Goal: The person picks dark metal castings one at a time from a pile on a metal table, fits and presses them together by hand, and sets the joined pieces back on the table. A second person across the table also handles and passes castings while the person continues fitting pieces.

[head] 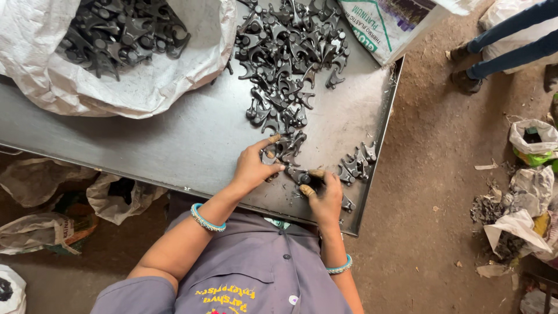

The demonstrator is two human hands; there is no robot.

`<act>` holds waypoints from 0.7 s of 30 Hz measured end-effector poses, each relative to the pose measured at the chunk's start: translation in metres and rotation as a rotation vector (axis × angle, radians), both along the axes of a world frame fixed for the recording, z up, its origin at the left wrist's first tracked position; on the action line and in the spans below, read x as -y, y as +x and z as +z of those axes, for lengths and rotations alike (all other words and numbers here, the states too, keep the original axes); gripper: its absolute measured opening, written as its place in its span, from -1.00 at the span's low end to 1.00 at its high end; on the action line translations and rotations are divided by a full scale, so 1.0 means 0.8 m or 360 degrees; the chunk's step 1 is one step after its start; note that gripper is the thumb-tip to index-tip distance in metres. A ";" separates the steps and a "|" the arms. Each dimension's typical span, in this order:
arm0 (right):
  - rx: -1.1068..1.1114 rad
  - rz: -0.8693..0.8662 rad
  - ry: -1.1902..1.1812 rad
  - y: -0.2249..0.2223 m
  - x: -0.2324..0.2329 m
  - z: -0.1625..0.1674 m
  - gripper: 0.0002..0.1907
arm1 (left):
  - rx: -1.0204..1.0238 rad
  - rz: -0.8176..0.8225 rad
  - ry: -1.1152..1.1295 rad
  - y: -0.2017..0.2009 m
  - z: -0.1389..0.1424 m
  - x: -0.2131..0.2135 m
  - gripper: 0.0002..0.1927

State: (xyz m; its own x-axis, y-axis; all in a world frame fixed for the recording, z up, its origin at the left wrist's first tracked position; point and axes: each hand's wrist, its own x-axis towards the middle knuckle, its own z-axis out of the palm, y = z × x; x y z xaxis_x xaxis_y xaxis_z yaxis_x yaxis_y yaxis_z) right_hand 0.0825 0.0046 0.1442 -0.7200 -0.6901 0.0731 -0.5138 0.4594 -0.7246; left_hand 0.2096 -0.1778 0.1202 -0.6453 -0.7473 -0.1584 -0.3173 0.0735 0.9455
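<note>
My left hand rests on the grey metal table, its fingers spread and touching dark metal cast parts at the near end of a long pile. Fingers of my right hand are closed on one dark metal part near the table's front edge. A small group of the same parts lies just right of my right hand. One more part sits by my right wrist.
A white woven sack full of the same dark parts lies open at the back left. Another printed sack lies at the back right. Someone's legs and shoes stand on the dirt floor at right. Bags and litter lie around.
</note>
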 end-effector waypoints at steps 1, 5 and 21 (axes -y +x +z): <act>0.0223 -0.0035 -0.0108 -0.004 -0.004 -0.004 -0.55 | 0.0048 -0.0030 0.0057 0.001 0.001 -0.001 -0.19; 0.1223 0.0018 -0.0878 -0.009 -0.021 -0.019 -0.53 | 0.0016 -0.0080 0.0027 0.003 -0.001 -0.004 -0.18; 0.0239 0.0126 -0.0322 0.022 0.023 0.021 -0.70 | -0.0648 0.0140 0.1999 0.026 0.012 -0.024 -0.58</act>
